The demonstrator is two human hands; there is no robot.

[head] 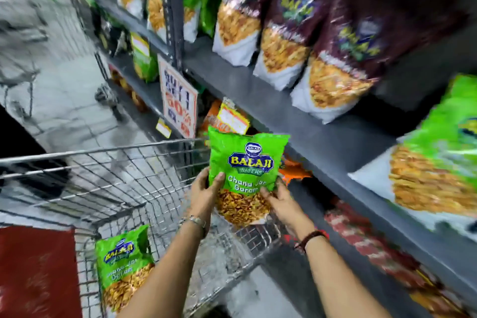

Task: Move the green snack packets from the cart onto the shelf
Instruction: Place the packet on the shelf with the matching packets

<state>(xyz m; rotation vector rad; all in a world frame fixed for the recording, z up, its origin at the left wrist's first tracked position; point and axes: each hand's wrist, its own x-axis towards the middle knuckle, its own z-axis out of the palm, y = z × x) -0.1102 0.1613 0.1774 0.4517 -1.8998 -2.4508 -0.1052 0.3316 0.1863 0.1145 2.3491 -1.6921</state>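
green packet (246, 162) held upright above the cart (108, 152), short of the shelf (296, 111). left hand (204, 193) and right hand (281, 204) both grasp its lower edge. a second packet (124, 266) remains in the cart. risk: the low grip could let the top flop and snag the shelf lip.

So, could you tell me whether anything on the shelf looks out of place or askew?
Nothing looks damaged or spilled. The maroon packets lean over rather than standing straight, and the sale sign hangs tilted from the shelf edge, though the wide-angle lens may exaggerate both.
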